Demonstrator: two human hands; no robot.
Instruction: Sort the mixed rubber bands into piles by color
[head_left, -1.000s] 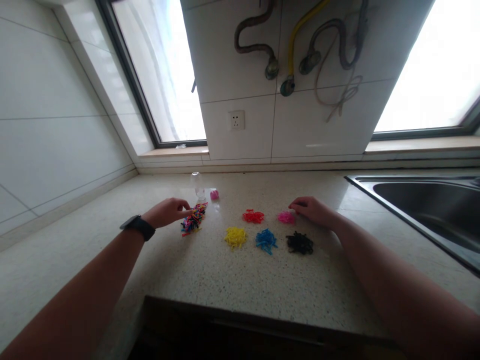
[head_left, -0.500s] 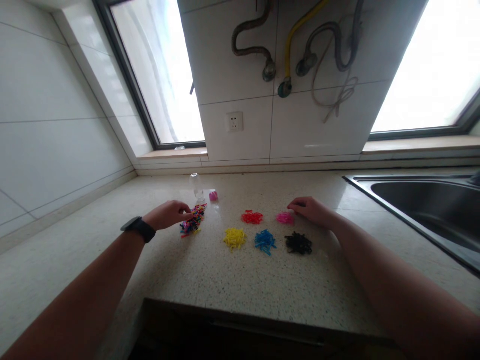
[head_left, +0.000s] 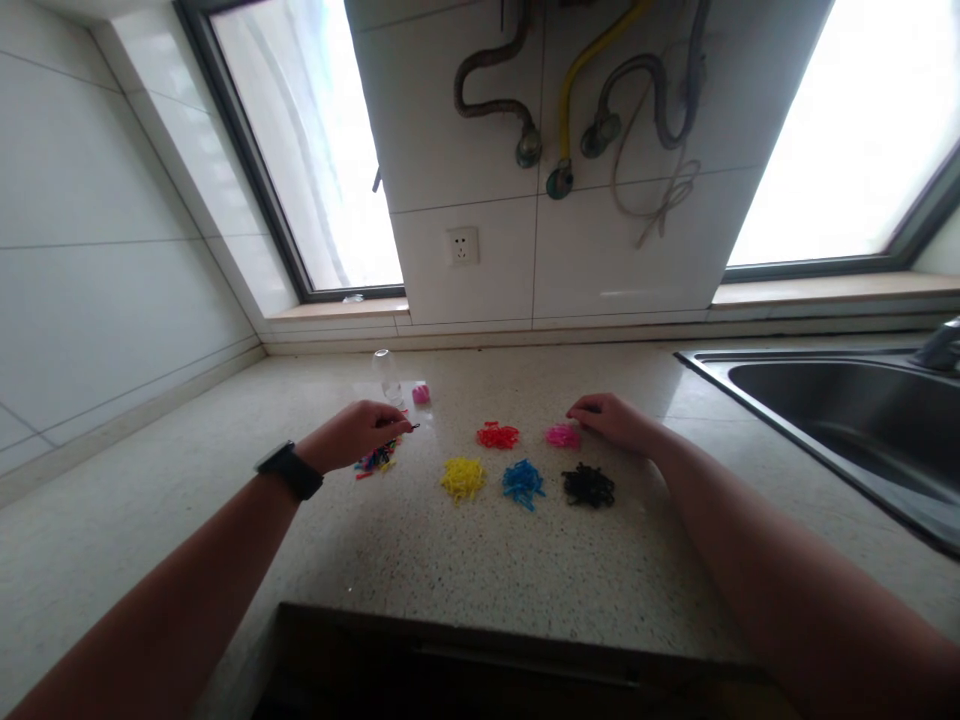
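My left hand [head_left: 375, 430], with a dark watch on its wrist, pinches a small black rubber band [head_left: 415, 427] between thumb and fingertips. It hovers over the mixed pile of coloured rubber bands [head_left: 379, 460] and hides part of it. My right hand [head_left: 606, 418] rests beside the pink rubber band pile [head_left: 562, 435], fingers curled together; what they hold, if anything, cannot be made out. Between the hands lie piles of red rubber bands [head_left: 497, 435], yellow rubber bands [head_left: 463, 479], blue rubber bands [head_left: 523, 482] and black rubber bands [head_left: 589, 485].
Behind the mixed pile stands a clear small bottle [head_left: 388, 378], with a pink cap-like piece [head_left: 421, 394] at its right. A steel sink [head_left: 705, 375] is set into the counter [head_left: 420, 560] at the right. A tiled wall [head_left: 465, 290] with hoses rises behind.
My left hand has lifted off the mixed pile and moved right, now with a black rubber band in its fingertips. My right hand stays by the pink pile. The view has shifted slightly.
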